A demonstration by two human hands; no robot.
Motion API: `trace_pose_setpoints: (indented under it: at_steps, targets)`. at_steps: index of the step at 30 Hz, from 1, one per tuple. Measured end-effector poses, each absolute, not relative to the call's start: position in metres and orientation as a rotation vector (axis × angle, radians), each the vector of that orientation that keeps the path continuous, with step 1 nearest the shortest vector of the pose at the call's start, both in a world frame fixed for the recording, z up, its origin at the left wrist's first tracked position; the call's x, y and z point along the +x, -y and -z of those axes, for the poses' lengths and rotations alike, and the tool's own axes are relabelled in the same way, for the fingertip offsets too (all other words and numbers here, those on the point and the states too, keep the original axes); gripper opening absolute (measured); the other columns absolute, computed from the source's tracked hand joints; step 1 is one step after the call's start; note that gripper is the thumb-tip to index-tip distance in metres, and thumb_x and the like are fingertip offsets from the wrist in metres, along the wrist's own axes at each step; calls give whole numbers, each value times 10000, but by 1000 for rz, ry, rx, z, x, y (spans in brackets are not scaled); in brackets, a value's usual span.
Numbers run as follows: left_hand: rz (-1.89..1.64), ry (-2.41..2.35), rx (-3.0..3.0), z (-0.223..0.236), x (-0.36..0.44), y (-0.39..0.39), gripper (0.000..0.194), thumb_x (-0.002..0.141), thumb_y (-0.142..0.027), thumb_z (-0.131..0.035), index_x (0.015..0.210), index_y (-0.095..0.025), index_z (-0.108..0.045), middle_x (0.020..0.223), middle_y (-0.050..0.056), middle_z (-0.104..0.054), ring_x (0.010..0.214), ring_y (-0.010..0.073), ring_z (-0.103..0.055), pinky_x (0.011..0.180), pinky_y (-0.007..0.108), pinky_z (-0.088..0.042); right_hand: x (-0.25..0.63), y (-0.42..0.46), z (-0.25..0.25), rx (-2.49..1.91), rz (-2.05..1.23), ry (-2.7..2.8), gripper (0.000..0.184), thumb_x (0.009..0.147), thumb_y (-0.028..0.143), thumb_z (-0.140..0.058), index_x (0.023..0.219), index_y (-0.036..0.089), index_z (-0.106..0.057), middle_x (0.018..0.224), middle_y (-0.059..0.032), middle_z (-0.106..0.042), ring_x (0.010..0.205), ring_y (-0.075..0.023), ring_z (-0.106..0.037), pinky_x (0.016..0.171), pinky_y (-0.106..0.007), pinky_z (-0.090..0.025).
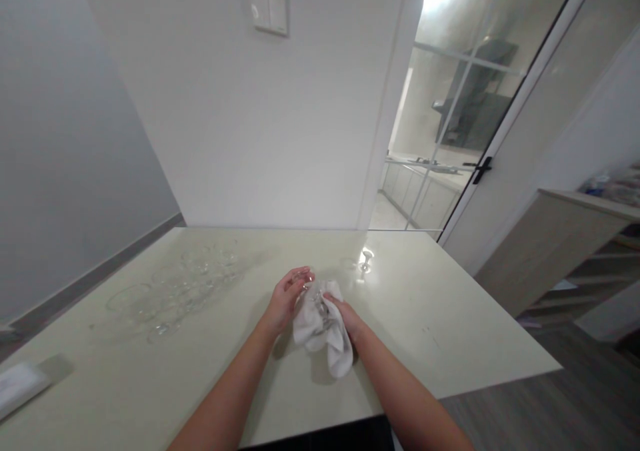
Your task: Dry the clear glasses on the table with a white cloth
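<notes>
Near the middle of the table (400,338), my left hand (286,299) is curled around a small clear glass (309,282), whose full shape is partly hidden by fingers and cloth. A white cloth (320,334) hangs bunched below the glass and touches it. Gripping this cloth from the right is my right hand (347,314), its fingertips mostly tucked into the folds. Beyond the hands, a small clear stemmed glass (366,260) is on the table by a bright reflection.
Several clear glass pieces (200,274) form a group on the table's left side, their outlines faint. A white flat pack (20,386) lies at the left front edge. Behind the table stands a wall (270,138); a glazed door (450,111) and a shelf unit (565,244) are at right.
</notes>
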State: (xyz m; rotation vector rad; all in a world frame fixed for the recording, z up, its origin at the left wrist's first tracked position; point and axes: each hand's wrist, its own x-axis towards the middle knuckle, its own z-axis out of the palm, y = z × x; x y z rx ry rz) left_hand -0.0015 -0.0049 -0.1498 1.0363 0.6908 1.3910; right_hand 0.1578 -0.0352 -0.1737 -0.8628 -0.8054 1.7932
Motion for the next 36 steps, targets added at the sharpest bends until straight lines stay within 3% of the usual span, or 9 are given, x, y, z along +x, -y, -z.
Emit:
trace_pose_setpoints:
  at_steps: [8,15,20,27,31,36]
  targets:
    - [-1667,-757,921,145,-12,-3,507,737,-453,-731,1154,-220,-561,1202,97,-644,1025,185,-644,865,308,-500,160,28,168,-692,-1943,635,589,801,663,-494,1062,159,-652,935,-98,-731,933,-257,-676,841,-393,-516]
    - [-1428,-632,1250,141,17,21,714,724,-338,-766,1291,-281,-336,1260,133,-584,924,197,-683,847,384,-530,154,24,178,-728,-1816,610,420,770,489,-622,1018,151,-652,893,-76,-743,909,-248,-682,859,-383,-502]
    - [-1536,-692,1371,143,21,25,715,685,-270,-793,1270,-275,-384,1237,105,-567,963,207,-666,851,382,-532,155,22,178,-781,-1758,571,338,708,409,-680,923,149,-663,809,-64,-743,880,-259,-685,836,-384,-510]
    - [-1629,-784,1466,143,16,23,709,693,-270,-784,1280,-279,-386,1261,104,-548,1005,218,-647,864,385,-526,153,21,178,-811,-1711,633,374,671,420,-717,929,155,-664,818,-59,-739,871,-259,-683,807,-375,-519]
    - [-1766,-852,1410,139,7,19,717,703,-277,-776,1290,-283,-366,1264,104,-542,1000,207,-647,851,359,-530,153,23,176,-810,-1667,713,434,641,393,-758,993,157,-660,856,-49,-740,804,-229,-681,776,-345,-517]
    - [-1848,-922,1321,134,-2,13,738,706,-298,-774,1303,-298,-340,1275,106,-543,982,188,-654,841,330,-528,151,25,181,-918,-1621,895,384,635,396,-764,915,150,-674,760,-20,-714,670,-175,-639,708,-308,-492]
